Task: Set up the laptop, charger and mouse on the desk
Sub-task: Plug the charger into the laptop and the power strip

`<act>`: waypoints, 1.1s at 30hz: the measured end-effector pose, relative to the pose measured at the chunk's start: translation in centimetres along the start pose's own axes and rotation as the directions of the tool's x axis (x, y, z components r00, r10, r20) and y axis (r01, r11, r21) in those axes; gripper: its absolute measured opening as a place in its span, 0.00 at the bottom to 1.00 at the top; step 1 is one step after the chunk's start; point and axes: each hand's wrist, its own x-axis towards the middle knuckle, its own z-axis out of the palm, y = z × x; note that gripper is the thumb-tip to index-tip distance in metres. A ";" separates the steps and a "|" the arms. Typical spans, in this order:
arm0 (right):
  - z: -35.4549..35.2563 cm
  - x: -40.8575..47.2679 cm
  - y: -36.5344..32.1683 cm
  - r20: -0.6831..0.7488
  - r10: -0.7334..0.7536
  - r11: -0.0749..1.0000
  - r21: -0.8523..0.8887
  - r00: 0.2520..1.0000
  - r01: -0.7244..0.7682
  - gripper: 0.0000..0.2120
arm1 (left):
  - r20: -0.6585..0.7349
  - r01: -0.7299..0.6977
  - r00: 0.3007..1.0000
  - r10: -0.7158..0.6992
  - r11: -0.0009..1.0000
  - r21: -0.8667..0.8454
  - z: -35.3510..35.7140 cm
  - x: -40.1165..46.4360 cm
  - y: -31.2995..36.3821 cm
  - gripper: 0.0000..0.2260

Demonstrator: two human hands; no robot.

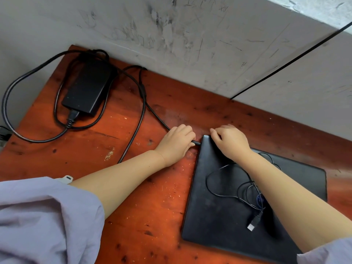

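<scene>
A closed black laptop (228,202) is lying flat on the reddish wooden desk (144,197), toward the right and near side, turned at an angle to the desk edge. The left hand (176,142) is resting just left of the laptop's far left corner, its fingers curled around the charger plug (196,143), whose tip is touching the laptop's left edge; whether it is seated in the port is hard to tell from here. The right hand (231,141) is lying on that same far corner, fingers bent and pressing down on the lid, holding nothing. The charger brick (87,86) is sitting at the far left of the desk, with its black cable (142,103) looping around it and running right to the left hand. A thin mouse cable (224,195) is lying coiled on the laptop lid, its USB plug (254,223) pointing toward the near side. The mouse itself seems to be hidden under the right forearm. Lilac sleeves (47,220) are filling the near corners.
</scene>
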 end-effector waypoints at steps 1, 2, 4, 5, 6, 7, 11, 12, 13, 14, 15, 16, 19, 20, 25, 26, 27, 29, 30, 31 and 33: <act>0.0 -0.2 0.1 0.000 -0.011 1.000 0.011 1.000 0.011 0.18 | 0.006 0.016 1.000 -0.016 1.000 -0.004 0.0 0.0 0.0 0.09; 0.0 -0.4 0.1 0.000 -0.010 0.999 0.041 1.000 0.010 0.16 | 0.013 0.038 0.999 -0.038 0.999 -0.011 -0.1 0.1 0.1 0.09; -0.3 -1.0 0.2 0.007 0.028 0.989 0.146 1.000 -0.029 0.10 | 0.042 0.102 0.994 -0.101 0.995 -0.021 -0.3 0.2 0.5 0.08; -0.5 -1.4 0.2 0.021 0.052 0.979 0.196 0.998 -0.055 0.08 | 0.065 0.137 0.989 -0.136 0.990 -0.014 -0.4 0.3 0.8 0.08; -0.7 -1.8 0.3 0.041 0.070 0.970 0.231 0.997 -0.078 0.08 | 0.090 0.169 0.982 -0.168 0.986 -0.001 -0.6 0.3 1.1 0.09; -0.9 -2.2 0.2 0.070 0.084 0.964 0.248 0.994 -0.098 0.08 | 0.112 0.194 0.974 -0.195 0.981 0.016 -0.7 0.2 1.5 0.09; -2.1 -3.3 -0.6 0.149 0.095 0.967 0.221 0.984 -0.126 0.13 | 0.122 0.230 0.964 -0.235 0.971 0.059 -1.7 -2.0 2.8 0.16; -2.4 -3.4 -1.1 0.127 0.082 0.968 0.224 0.988 -0.109 0.13 | 0.094 0.242 0.965 -0.245 0.969 0.039 -2.1 -3.0 3.1 0.17; -2.7 -3.5 -1.7 0.093 0.061 0.969 0.235 0.994 -0.081 0.13 | 0.060 0.256 0.965 -0.256 0.967 0.013 -2.6 -4.3 3.3 0.17; -2.8 -3.5 -2.6 0.057 0.030 0.967 0.252 0.998 -0.043 0.12 | 0.020 0.265 0.964 -0.265 0.964 -0.014 -3.1 -5.7 3.5 0.17; -2.7 -3.5 -3.7 0.025 -0.009 0.963 0.271 1.000 0.002 0.12 | -0.027 0.269 0.963 -0.270 0.963 -0.034 -3.7 -7.2 3.6 0.15; -2.6 -3.6 -5.0 0.002 -0.052 0.956 0.290 0.999 0.049 0.11 | -0.077 0.269 0.959 -0.272 0.962 -0.050 -4.4 -8.9 3.7 0.14; -1.4 -4.2 -10.5 0.044 -0.166 0.918 0.371 0.985 0.138 0.11 | -0.230 0.288 0.926 -0.298 0.955 -0.075 -6.5 -14.2 3.7 0.11; -0.8 -4.6 -12.5 0.099 -0.209 0.902 0.403 0.973 0.152 0.11 | -0.281 0.312 0.905 -0.321 0.947 -0.077 -7.1 -16.0 3.5 0.10; 3.4 -7.9 -21.4 0.436 -0.342 0.863 0.497 0.833 0.094 0.10 | -0.446 0.530 0.736 -0.510 0.843 -0.090 -8.6 -24.7 -0.2 0.11; 4.1 -8.3 -22.9 0.457 -0.303 0.835 0.550 0.836 0.002 0.13 | -0.440 0.595 0.698 -0.565 0.799 -0.081 -8.5 -26.2 -1.2 0.11; 4.7 -8.6 -24.1 0.463 -0.238 0.791 0.603 0.854 -0.107 0.14 | -0.423 0.656 0.663 -0.618 0.751 -0.069 -8.3 -27.7 -2.2 0.12; 5.3 -8.7 -26.2 0.468 -0.085 0.669 0.681 0.879 -0.298 0.16 | -0.356 0.740 0.618 -0.701 0.672 -0.038 -7.6 -30.0 -4.0 0.18; 5.5 -8.6 -27.0 0.475 -0.023 0.617 0.699 0.879 -0.362 0.15 | -0.310 0.762 0.609 -0.730 0.647 -0.024 -7.2 -30.9 -4.8 0.21; 5.7 -8.5 -27.6 0.481 0.023 0.575 0.711 0.877 -0.405 0.14 | -0.267 0.773 0.609 -0.747 0.634 -0.009 -6.7 -31.5 -5.5 0.25; 5.8 -8.3 -28.5 0.477 0.079 0.518 0.731 0.876 -0.444 0.11 | -0.219 0.777 0.620 -0.754 0.628 0.039 -5.7 -32.2 -6.7 0.31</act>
